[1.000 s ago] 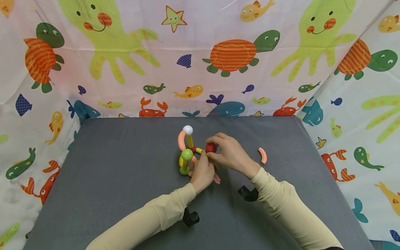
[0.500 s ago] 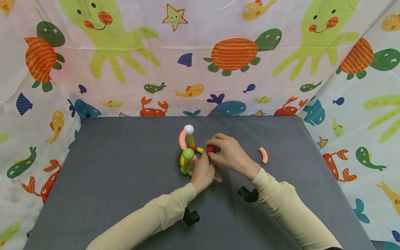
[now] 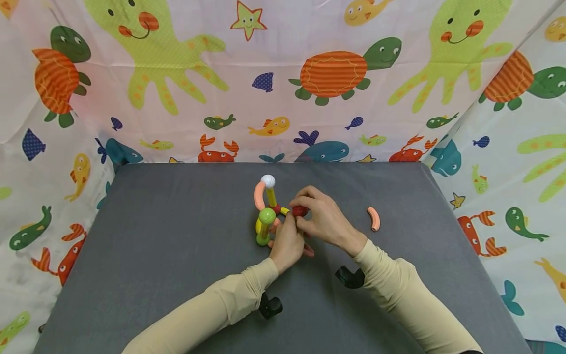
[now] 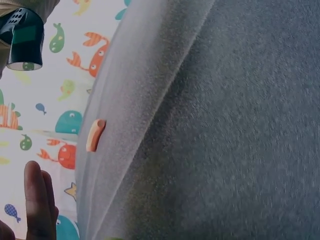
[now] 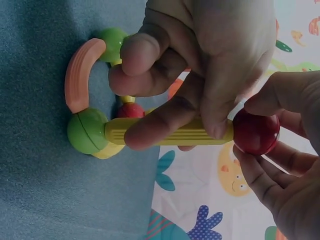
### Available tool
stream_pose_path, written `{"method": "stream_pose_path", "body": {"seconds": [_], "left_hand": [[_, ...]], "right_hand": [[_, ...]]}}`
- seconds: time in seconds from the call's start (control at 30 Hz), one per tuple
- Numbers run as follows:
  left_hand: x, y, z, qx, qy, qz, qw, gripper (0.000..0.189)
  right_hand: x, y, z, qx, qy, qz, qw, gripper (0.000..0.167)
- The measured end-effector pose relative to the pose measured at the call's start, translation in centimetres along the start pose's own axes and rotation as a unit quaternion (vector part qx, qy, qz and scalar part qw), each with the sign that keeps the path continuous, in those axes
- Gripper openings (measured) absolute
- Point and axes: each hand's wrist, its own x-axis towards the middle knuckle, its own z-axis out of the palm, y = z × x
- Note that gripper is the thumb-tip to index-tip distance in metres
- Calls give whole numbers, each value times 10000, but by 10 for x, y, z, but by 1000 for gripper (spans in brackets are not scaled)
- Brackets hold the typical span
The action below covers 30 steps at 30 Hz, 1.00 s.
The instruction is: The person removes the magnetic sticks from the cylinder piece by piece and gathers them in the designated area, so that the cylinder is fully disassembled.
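In the right wrist view a straight yellow rod [image 5: 195,132] runs from a green ball [image 5: 87,131] to a red ball [image 5: 256,132]. My right hand [image 3: 326,216] pinches the red ball between thumb and fingertips. Close beside it, my left hand [image 3: 287,244] grips the rod just under that ball. Both belong to a toy frame of balls and rods on the table. A white ball [image 3: 268,181] tops one upright rod, with a curved pink piece [image 3: 259,196] joined to it. Another upright carries a green ball [image 3: 267,216]. The left hand hides part of the frame.
A loose curved pink piece [image 3: 373,219] lies on the grey table [image 3: 177,236] to the right of the hands. Black wrist mounts [image 3: 270,308] hang under both sleeves. A cloth with printed sea animals [image 3: 177,132] stands around the table.
Both hands keep their hold on the rod and the red ball, with barely any motion. The head view has shifted slightly.
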Motion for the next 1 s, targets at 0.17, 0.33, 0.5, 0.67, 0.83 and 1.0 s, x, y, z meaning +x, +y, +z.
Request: {"method": "stream_pose_path", "body": {"seconds": [0.17,0.33,0.5,0.67,0.83,1.0], "left_hand": [[0,-1,-1,240,20,132,9996,16],[0,-2,-1,352,46,220,9991,20],[0,-3,-1,436,31,238,9988,20],[0,-3,0,695,95,249,9972,20],[0,-3,0,1002,197,376,9941,20],[1,-2,1,947,211,439,9943,22]], "right_hand": [[0,1,1,112,95,-19,9999,25],[0,2,3,171,186,-117,9996,24],[0,2,4,152,229,-199,9994,24],[-2,3,5,167,294,-250,9991,24],[-4,4,5,185,331,-238,9990,24],[3,-4,-9,454,807,-373,9950,26]]}}
